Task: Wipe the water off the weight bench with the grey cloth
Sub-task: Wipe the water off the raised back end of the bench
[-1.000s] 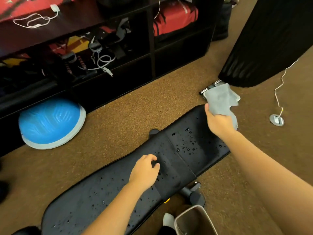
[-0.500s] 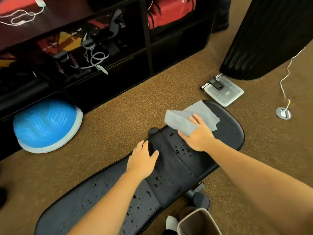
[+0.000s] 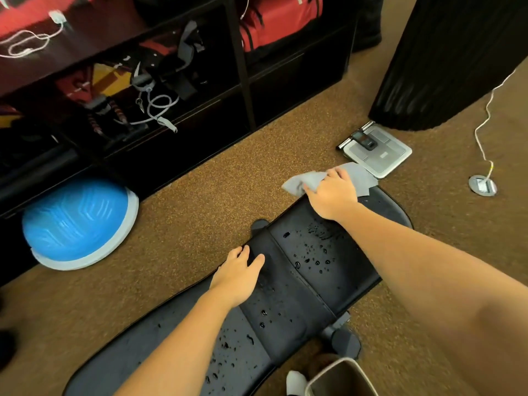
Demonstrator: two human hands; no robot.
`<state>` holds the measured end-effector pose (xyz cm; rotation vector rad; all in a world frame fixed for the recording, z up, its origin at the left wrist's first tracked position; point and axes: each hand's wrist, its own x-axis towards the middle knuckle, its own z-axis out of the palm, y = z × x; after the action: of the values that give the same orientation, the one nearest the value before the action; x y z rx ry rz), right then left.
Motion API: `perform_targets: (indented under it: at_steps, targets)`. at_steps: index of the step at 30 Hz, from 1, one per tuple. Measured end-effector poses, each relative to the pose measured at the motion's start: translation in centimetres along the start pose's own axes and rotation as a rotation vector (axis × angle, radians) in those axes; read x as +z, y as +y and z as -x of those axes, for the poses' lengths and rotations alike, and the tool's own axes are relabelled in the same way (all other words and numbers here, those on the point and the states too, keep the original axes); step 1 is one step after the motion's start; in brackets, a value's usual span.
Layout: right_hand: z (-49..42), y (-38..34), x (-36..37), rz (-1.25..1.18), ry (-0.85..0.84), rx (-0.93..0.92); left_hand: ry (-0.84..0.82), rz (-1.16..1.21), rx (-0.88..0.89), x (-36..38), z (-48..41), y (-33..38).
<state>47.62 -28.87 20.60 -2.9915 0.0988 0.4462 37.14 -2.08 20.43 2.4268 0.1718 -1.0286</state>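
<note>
The black padded weight bench (image 3: pixel 308 284) lies diagonally across the carpet, from lower left to upper right. Water drops dot its middle and lower left pads. My right hand (image 3: pixel 333 194) presses the grey cloth (image 3: pixel 360 175) flat on the bench's far right end, near the back edge; part of the cloth sticks out to the left of my fingers. My left hand (image 3: pixel 238 274) rests palm down on the bench's back edge near the middle seam, holding nothing, with fingers slightly spread.
A body scale (image 3: pixel 377 151) lies on the carpet just beyond the cloth. A blue balance dome (image 3: pixel 77 221) sits at left under a dark shelf unit (image 3: pixel 243 67). A black curtain (image 3: pixel 445 58) hangs at upper right beside a white cable and floor socket (image 3: pixel 483 185). A bin (image 3: pixel 340 378) stands at the bottom.
My right hand brought the cloth down from beyond the bench's end onto the bench, and has now moved it back along the bench toward the far right end. My left hand stays in place.
</note>
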Motion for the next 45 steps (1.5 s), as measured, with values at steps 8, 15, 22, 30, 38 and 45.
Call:
perform_targets:
  at_steps: [8,15,22,30,38,45]
  targets:
    - [1.2,-3.8,1.7,-0.111,-0.130,-0.173,0.033,-0.088,0.046,-0.6,-0.2,0.2]
    - [-0.1,-2.8,2.3,-0.151,-0.010,-0.133,0.220,0.028,0.056,-1.7,-4.4,-0.5]
    - [1.6,-0.3,2.4,-0.193,-0.019,-0.317,0.042,-0.025,-0.110,-1.1,-8.6,0.9]
    - [0.8,-4.6,3.3,-0.033,0.098,-0.031,0.124,-0.068,-0.116,0.2,-10.2,0.1]
    - [1.4,-2.7,4.7,-0.018,0.172,-0.167,0.182,-0.060,-0.119,0.5,-10.5,-0.4]
    - [2.0,-3.8,4.8,0.045,0.068,-0.412,0.223,-0.071,-0.103,0.7,-10.9,-0.8]
